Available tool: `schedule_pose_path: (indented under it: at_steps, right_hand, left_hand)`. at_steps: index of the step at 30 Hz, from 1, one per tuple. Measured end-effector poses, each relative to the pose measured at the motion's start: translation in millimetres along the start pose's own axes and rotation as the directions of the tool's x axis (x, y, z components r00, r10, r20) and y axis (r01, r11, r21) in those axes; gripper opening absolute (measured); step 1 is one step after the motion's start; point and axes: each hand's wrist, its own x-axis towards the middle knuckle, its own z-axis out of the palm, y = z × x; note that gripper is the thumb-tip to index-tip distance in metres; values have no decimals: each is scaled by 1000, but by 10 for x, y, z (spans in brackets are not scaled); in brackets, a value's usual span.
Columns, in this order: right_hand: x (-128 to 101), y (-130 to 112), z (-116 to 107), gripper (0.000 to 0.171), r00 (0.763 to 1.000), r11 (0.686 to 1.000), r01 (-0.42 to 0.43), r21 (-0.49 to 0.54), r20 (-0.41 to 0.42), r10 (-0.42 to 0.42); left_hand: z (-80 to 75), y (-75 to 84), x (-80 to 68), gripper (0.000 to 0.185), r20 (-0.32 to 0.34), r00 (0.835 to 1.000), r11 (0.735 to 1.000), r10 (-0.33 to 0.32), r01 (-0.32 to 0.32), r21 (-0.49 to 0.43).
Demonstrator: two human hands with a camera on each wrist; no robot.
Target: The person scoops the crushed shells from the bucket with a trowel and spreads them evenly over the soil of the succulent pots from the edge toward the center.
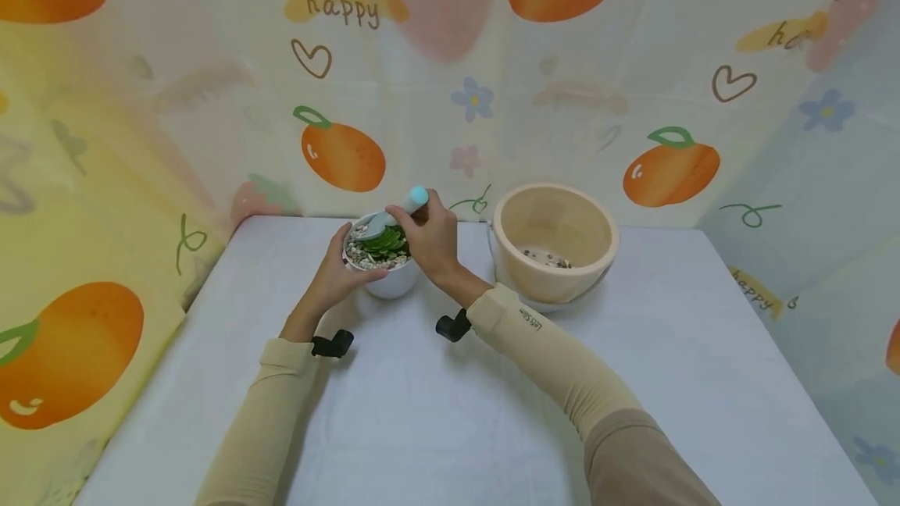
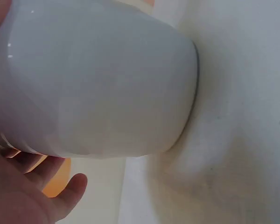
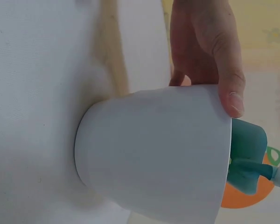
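A white flowerpot (image 1: pixel 391 286) stands on the table, holding a green succulent (image 1: pixel 388 245) with pale pebbles (image 1: pixel 360 256) around it. My left hand (image 1: pixel 333 275) grips the pot at its rim, thumb on the near side and fingers round the left side. In the right wrist view that thumb (image 3: pixel 234 100) presses on the rim. My right hand (image 1: pixel 436 239) holds a small trowel (image 1: pixel 416 198) by its pale blue handle above the pot. The trowel's teal blade (image 3: pixel 245 137) dips to the pot's mouth, beside the succulent; its tip is hidden behind the rim in the right wrist view.
Right of the pot stands a cream bucket (image 1: pixel 523 278) with some pebbles (image 1: pixel 547 258) at its bottom and a handle hanging down its side. A white cloth (image 1: pixel 422 428) covers the table. Behind it hangs a fruit-patterned curtain (image 1: pixel 422 115).
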Motion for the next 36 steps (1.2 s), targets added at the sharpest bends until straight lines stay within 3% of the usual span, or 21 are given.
schedule_pose_path:
  at_steps: [12, 21, 25, 29, 36]
  right_hand:
    - [84, -45, -39, 29, 997, 998, 68, -16, 31, -68]
    - [224, -134, -204, 27, 992, 997, 64, 35, 108, -67]
    - [286, -162, -298, 29, 995, 998, 30, 47, 92, -34]
    - [342, -190, -413, 29, 997, 996, -60, 68, 59, 56]
    - [394, -159, -603, 31, 976, 963, -220, 157, 44, 215]
  left_hand:
    - [172, 33, -66, 115, -108, 994, 1000, -5, 6, 3]
    - [193, 39, -74, 116, -122, 992, 998, -28, 34, 47]
    - [199, 38, -80, 116, -130, 991, 998, -31, 38, 47]
    - [196, 38, -77, 117, -130, 991, 998, -34, 39, 41]
    - [177, 29, -76, 118, -128, 991, 999, -32, 35, 19]
